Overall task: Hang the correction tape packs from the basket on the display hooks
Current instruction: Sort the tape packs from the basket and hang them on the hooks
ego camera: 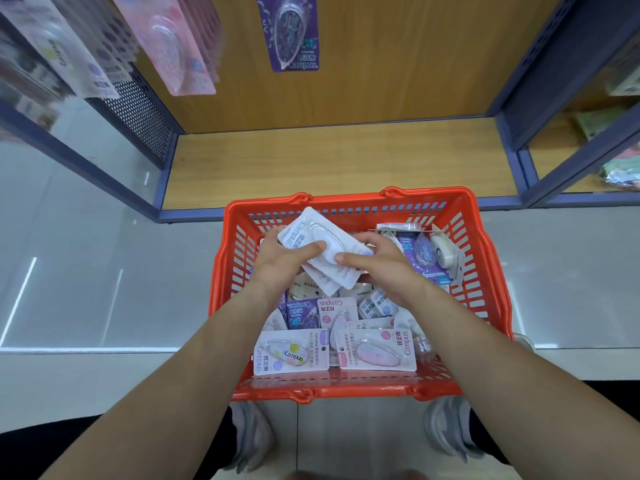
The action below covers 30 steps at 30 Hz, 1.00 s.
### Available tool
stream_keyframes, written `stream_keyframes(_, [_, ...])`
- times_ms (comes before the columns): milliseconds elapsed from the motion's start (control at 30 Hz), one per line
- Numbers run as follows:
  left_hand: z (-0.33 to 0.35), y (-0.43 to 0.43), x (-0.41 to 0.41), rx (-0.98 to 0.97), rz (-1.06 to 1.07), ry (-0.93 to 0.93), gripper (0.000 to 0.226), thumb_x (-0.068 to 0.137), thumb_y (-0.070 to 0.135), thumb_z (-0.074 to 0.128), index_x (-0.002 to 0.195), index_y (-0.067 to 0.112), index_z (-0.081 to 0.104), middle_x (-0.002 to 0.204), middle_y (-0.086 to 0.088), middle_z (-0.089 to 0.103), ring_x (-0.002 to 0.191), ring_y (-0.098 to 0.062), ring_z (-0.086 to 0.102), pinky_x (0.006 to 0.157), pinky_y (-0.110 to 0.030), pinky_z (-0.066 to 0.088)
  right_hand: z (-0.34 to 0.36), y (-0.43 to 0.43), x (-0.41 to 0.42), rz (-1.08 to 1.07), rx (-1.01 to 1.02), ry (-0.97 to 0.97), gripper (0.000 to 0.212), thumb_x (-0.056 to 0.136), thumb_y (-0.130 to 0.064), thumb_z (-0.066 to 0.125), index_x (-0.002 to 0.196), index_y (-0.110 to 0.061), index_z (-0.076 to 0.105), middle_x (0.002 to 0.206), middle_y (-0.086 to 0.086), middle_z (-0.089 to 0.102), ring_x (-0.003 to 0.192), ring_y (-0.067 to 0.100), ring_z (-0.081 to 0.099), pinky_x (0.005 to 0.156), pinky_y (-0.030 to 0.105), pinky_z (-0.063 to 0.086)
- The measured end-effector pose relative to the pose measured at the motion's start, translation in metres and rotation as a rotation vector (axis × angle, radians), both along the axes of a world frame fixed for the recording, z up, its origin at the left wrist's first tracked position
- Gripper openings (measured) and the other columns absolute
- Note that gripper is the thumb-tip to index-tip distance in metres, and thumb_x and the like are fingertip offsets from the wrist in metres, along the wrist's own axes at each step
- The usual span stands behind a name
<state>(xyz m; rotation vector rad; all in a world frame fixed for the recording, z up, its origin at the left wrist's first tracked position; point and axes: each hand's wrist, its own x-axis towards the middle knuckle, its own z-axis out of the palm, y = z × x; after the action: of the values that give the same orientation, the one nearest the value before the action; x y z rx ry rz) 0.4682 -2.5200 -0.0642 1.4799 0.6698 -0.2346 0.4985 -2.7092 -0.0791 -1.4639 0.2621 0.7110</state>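
An orange plastic basket [483, 258] stands on the floor below me, filled with several correction tape packs [377, 349] in white, pink and purple. Both hands are inside it. My left hand [280, 261] grips a small stack of white packs [311, 233] from the left, thumb across the top blister. From the right, my right hand [377, 268] holds the same stack, thumb on top and fingers underneath. Above, a purple pack [291, 32] and pink packs [176, 46] hang on the display's hooks.
A wooden shelf [339, 161] with a blue metal frame lies just behind the basket, its back panel rising to the hanging packs. A perforated side panel [138, 109] is at left. Another shelf bay with goods [620, 168] is at right. My shoes [249, 434] flank the basket.
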Motion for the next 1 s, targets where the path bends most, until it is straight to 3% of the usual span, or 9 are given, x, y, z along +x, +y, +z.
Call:
stream_keyframes(100, [-0.003, -0.004, -0.006, 0.041, -0.031, 0.024, 0.063, 0.066, 0.028, 0.095, 0.118, 0.022, 0.059, 0.106, -0.007, 0.076, 0.093, -0.028, 0.075, 0.08, -0.047, 0.062, 0.003, -0.01, 0.002, -0.11, 0.049, 0.029, 0.037, 0.078, -0.008, 0.086, 0.106, -0.02, 0.065, 0.097, 0.005, 0.077, 0.079, 0.019, 0.075, 0.059, 0.029, 0.056])
stream_keyframes(167, [-0.007, -0.008, -0.009, 0.058, -0.088, 0.049, 0.058, 0.066, 0.029, 0.095, 0.113, 0.021, 0.061, 0.103, -0.006, 0.077, 0.093, -0.027, 0.075, 0.087, -0.048, 0.061, 0.004, -0.013, 0.001, -0.14, 0.059, 0.009, 0.037, 0.079, -0.004, 0.084, 0.106, -0.019, 0.065, 0.096, 0.006, 0.077, 0.077, 0.019, 0.074, 0.058, 0.027, 0.055])
stream_keyframes(333, [-0.014, -0.017, -0.013, 0.08, -0.294, 0.17, 0.049, 0.072, 0.029, 0.093, 0.111, 0.025, 0.065, 0.106, -0.005, 0.076, 0.093, -0.023, 0.074, 0.088, -0.044, 0.061, -0.002, -0.023, 0.001, -0.149, 0.007, -0.055, 0.05, 0.076, -0.003, 0.086, 0.119, -0.018, 0.064, 0.105, 0.012, 0.076, 0.089, 0.027, 0.074, 0.076, 0.039, 0.061])
stream_keyframes(467, [-0.014, -0.017, -0.01, 0.05, -0.381, 0.202, 0.032, 0.08, 0.036, 0.086, 0.104, 0.017, 0.075, 0.098, -0.006, 0.08, 0.092, -0.025, 0.076, 0.096, -0.048, 0.057, -0.005, -0.031, 0.005, -0.035, -0.052, -0.071, 0.043, 0.076, -0.003, 0.087, 0.11, -0.02, 0.068, 0.094, 0.004, 0.077, 0.086, 0.025, 0.074, 0.084, 0.048, 0.061])
stream_keyframes(567, [-0.016, -0.018, -0.008, 0.046, -0.422, 0.175, 0.042, 0.075, 0.037, 0.087, 0.109, 0.017, 0.074, 0.099, -0.004, 0.08, 0.093, -0.024, 0.077, 0.095, -0.047, 0.058, -0.008, -0.031, 0.007, 0.014, -0.061, -0.083, 0.041, 0.075, -0.004, 0.088, 0.107, -0.02, 0.069, 0.102, 0.012, 0.075, 0.086, 0.024, 0.073, 0.085, 0.043, 0.059])
stream_keyframes(700, [-0.026, -0.016, -0.003, 0.064, -0.385, 0.164, 0.036, 0.08, 0.029, 0.087, 0.11, 0.017, 0.072, 0.099, -0.002, 0.08, 0.094, -0.025, 0.077, 0.091, -0.044, 0.058, -0.014, -0.035, 0.015, -0.054, -0.17, -0.151, 0.045, 0.087, -0.023, 0.081, 0.128, -0.023, 0.061, 0.109, 0.004, 0.072, 0.096, 0.02, 0.072, 0.084, 0.035, 0.058])
stream_keyframes(833, [-0.03, -0.009, 0.001, 0.089, -0.241, 0.146, 0.032, 0.085, 0.022, 0.083, 0.112, 0.013, 0.07, 0.089, 0.005, 0.08, 0.078, -0.017, 0.077, 0.062, -0.03, 0.06, -0.028, -0.059, 0.029, -0.251, -0.51, -0.228, 0.042, 0.1, -0.032, 0.059, 0.141, -0.036, 0.05, 0.102, -0.002, 0.072, 0.084, 0.016, 0.073, 0.08, 0.043, 0.06])
stream_keyframes(900, [-0.032, -0.005, 0.002, 0.11, -0.204, 0.152, 0.035, 0.085, 0.024, 0.083, 0.115, 0.014, 0.069, 0.095, 0.001, 0.08, 0.081, -0.022, 0.078, 0.068, -0.041, 0.063, -0.035, -0.069, 0.028, -0.164, -0.678, -0.239, 0.038, 0.098, -0.042, 0.054, 0.136, -0.041, 0.054, 0.099, -0.012, 0.072, 0.083, 0.014, 0.074, 0.083, 0.044, 0.06])
stream_keyframes(1000, [-0.036, -0.005, 0.002, 0.126, -0.195, 0.159, 0.036, 0.084, 0.027, 0.084, 0.115, 0.017, 0.068, 0.101, -0.002, 0.079, 0.082, -0.026, 0.078, 0.075, -0.052, 0.063, -0.039, -0.07, 0.023, -0.196, -0.649, -0.268, 0.024, 0.099, -0.037, 0.059, 0.12, -0.029, 0.067, 0.088, -0.017, 0.069, 0.085, 0.016, 0.074, 0.084, 0.047, 0.06])
